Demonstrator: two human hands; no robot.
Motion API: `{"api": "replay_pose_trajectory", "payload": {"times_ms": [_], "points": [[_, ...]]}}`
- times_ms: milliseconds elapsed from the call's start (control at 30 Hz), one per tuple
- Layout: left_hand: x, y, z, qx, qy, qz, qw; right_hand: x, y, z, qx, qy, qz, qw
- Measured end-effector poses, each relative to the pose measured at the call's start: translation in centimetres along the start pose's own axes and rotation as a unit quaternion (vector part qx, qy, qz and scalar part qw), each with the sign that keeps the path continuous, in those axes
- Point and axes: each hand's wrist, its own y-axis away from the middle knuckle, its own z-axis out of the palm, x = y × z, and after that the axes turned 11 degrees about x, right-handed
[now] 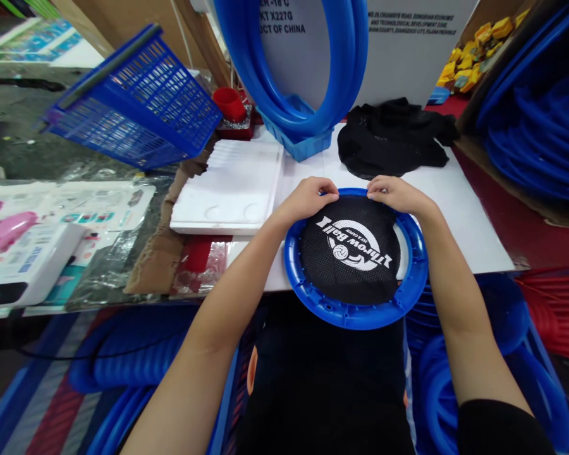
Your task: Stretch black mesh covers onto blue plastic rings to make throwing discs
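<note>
A blue plastic ring (355, 316) lies at the near edge of the white work surface, partly overhanging it. Inside it is a round black mesh (351, 284) printed with white "Throw Ball" lettering; a gap shows between mesh and ring on the right. My left hand (315, 194) pinches the mesh's edge at the ring's far rim. A short way to the right, my right hand (391, 191) pinches the same far edge, fingers closed. More black mesh pieces (393, 136) lie in a heap just beyond my right hand.
Blue rings (355, 63) stand upright in a light-blue basket (308, 148) ahead. White foam (232, 183) lies to the left, behind it a tilted blue basket (142, 101) and a red cup (229, 104). A box of blue rings (540, 126) stands right; more rings (133, 347) are stacked below.
</note>
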Motion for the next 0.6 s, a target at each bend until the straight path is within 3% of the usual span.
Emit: {"api": "replay_pose_trajectory", "payload": {"times_ms": [100, 267, 400, 600], "points": [[-0.2, -0.1, -0.1, 0.002, 0.032, -0.023, 0.999, -0.7, -0.1, 0.6, 0.02, -0.008, -0.012, 1.0], [-0.9, -0.4, -0.3, 0.002, 0.103, -0.094, 0.99, -1.7, -0.3, 1.8, -0.001, -0.018, -0.087, 0.996], [-1.5, -0.5, -0.3, 0.002, 0.12, -0.108, 0.987, -1.5, -0.5, 2.1, 0.01, -0.036, -0.059, 0.998], [-2.1, -0.4, 0.3, 0.014, 0.064, -0.07, 0.995, -1.0, -0.9, 2.6, 0.023, -0.041, -0.019, 0.999]]}}
